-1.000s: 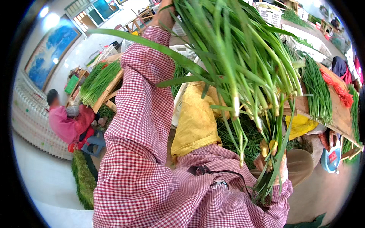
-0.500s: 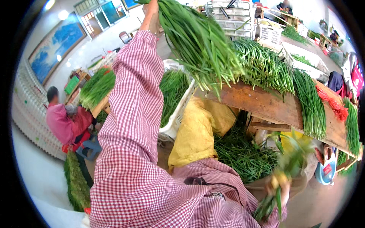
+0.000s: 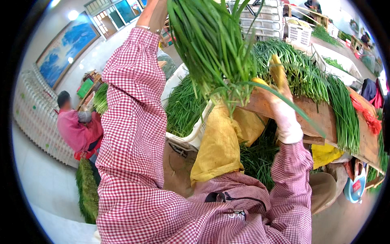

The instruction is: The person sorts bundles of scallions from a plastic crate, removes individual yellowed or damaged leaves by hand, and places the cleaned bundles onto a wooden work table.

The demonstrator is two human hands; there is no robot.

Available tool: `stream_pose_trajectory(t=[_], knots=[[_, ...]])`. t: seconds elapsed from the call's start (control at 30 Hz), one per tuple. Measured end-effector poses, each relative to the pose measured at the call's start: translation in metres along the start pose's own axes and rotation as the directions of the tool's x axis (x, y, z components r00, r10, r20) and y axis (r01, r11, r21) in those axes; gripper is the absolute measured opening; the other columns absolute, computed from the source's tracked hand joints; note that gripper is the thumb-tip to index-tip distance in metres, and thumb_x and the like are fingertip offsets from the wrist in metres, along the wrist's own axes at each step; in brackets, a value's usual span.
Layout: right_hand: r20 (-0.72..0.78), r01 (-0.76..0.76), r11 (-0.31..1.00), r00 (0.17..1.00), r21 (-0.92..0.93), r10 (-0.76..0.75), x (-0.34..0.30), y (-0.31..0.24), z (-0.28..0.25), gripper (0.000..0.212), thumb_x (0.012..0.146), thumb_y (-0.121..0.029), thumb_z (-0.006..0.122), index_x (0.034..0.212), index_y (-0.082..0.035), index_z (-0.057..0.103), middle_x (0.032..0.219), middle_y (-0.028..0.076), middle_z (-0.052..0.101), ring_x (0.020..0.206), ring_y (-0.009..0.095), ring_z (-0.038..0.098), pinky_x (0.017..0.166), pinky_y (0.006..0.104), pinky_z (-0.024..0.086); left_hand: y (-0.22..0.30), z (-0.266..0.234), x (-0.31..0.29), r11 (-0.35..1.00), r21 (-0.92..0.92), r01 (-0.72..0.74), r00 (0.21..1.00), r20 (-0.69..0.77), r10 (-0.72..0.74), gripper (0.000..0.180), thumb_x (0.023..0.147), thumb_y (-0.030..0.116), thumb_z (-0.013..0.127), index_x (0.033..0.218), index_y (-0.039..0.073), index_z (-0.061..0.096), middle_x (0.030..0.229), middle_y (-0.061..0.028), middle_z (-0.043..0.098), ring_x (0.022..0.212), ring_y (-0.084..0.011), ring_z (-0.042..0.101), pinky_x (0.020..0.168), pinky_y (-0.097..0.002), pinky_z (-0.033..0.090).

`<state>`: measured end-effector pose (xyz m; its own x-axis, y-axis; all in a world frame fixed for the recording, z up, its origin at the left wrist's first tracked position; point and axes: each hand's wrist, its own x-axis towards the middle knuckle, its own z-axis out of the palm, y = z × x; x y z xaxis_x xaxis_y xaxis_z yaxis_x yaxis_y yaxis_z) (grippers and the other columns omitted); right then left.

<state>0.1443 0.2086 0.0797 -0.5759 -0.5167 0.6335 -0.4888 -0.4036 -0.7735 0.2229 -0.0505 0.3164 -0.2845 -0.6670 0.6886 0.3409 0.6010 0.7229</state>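
Near the edge of a brown wooden table [image 3: 313,116], a thick bunch of long, flat green leaves with pale stems [image 3: 211,49] hangs stems-down from the left hand [image 3: 155,14]; its fingers are out of view but seem closed. The white-cuffed right hand [image 3: 281,95], with yellow-covered fingers, spreads open beside it, one leaf crossing before it. Hanging probably keeps the stem ends loose and reachable.
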Motion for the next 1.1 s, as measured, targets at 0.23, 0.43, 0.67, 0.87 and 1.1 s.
stream_pose_trajectory(t=[0.23,0.43,0.67,0.87,1.1], knots=[[-0.322,-0.122,0.894,0.946,-0.432,-0.027,-0.001,0.054,0.045,0.069,0.071,-0.029,0.063,0.128,-0.011,0.031,0.096,0.017,0.057,0.076,0.022,0.057,0.07,0.0307,0.047,0.001,0.057,0.002,0.975,-0.213,-0.07,0.994,0.068,0.087,0.02,0.073,0.01,0.056,0.082,-0.007,0.055,0.064,-0.0099,0.055,0.054,-0.0199,0.055,0.047,-0.0314,0.045],[-0.013,-0.464,0.884,0.886,-0.057,0.464,-0.067,0.093,0.01,0.02,0.087,-0.019,0.044,0.103,-0.009,0.053,0.07,0.004,0.054,0.052,0.01,0.045,0.045,0.0258,0.04,0.009,0.042,0.021,0.968,-0.251,-0.006,0.998,0.057,0.021,0.016,0.071,0.011,0.058,0.076,-0.004,0.055,0.065,-0.0133,0.056,0.053,-0.0246,0.057,0.048,-0.0335,0.048],[0.213,-0.144,0.248,0.222,-0.958,0.952,-0.228,0.172,-0.071,0.038,0.087,-0.023,0.036,0.12,-0.005,0.042,0.114,0.017,0.047,0.103,0.026,0.048,0.084,0.0341,0.04,0.012,0.027,-0.004,0.981,-0.148,0.126,0.989,0.1,-0.112,0.017,0.078,0.015,0.051,0.078,-0.001,0.056,0.068,-0.0103,0.058,0.058,-0.0207,0.059,0.053,-0.029,0.049],[0.201,-0.508,0.746,0.752,-0.43,0.628,-0.127,0.125,-0.092,0.039,0.086,-0.034,0.043,0.118,-0.011,0.045,0.12,0.012,0.046,0.108,0.02,0.046,0.089,0.0313,0.04,0.009,0.029,-0.008,0.975,-0.199,0.098,0.976,0.213,-0.055,0.019,0.079,0.018,0.05,0.079,0.001,0.056,0.068,-0.0093,0.058,0.058,-0.02,0.058,0.053,-0.0288,0.048],[0.021,-0.605,0.661,0.745,0.443,0.667,-0.021,0.124,-0.02,0.048,0.086,-0.038,0.043,0.124,-0.011,0.038,0.117,0.009,0.046,0.1,0.015,0.048,0.081,0.0324,0.042,0.01,0.038,-0.03,0.973,-0.22,0.072,0.931,0.365,0.014,0.021,0.081,0.021,0.047,0.079,0.003,0.056,0.069,-0.0081,0.058,0.059,-0.0191,0.056,0.053,-0.0284,0.047]])
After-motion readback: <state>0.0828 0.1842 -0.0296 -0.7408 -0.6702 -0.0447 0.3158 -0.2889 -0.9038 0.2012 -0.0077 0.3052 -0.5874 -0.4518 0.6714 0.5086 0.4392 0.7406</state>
